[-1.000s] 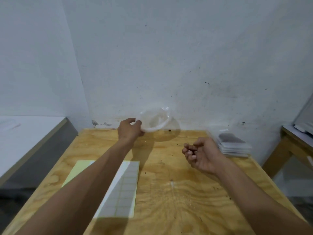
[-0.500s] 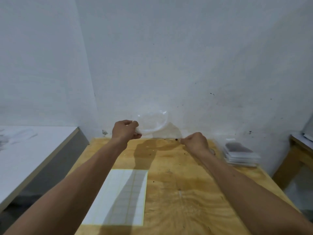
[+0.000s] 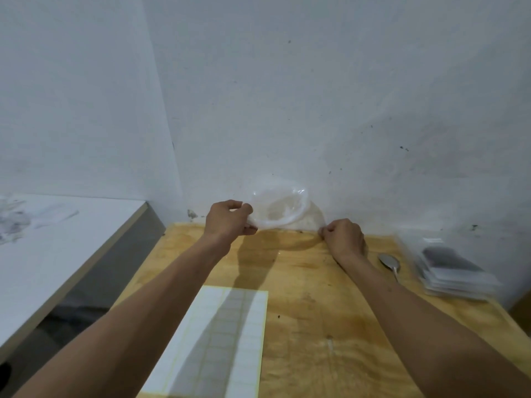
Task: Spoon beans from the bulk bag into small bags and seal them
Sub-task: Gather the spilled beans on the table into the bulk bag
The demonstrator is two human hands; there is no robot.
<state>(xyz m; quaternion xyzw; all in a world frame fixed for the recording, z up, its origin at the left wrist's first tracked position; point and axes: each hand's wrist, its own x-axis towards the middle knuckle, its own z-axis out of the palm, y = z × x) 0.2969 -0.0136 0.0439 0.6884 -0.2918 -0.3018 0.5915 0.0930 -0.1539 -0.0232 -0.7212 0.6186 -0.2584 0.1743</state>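
Note:
A clear plastic bulk bag (image 3: 280, 209) stands against the wall at the far edge of the wooden table (image 3: 316, 326), its mouth open. My left hand (image 3: 228, 218) grips the bag's left rim. At the bag's lower right edge, my right hand (image 3: 343, 235) is curled and pinches the plastic. A metal spoon (image 3: 389, 262) lies on the table just right of my right wrist. A stack of small clear bags (image 3: 451, 272) sits at the far right. No beans are plainly visible in the bag.
A white sheet of labels (image 3: 218, 340) lies in front of me between my arms. A white counter (image 3: 54, 239) stands to the left, across a gap. The white wall is right behind the bag.
My right hand reached forward from the middle of the table to the bag's right edge and closed on it. My left hand kept its hold. The camera moved closer; the spoon came into view.

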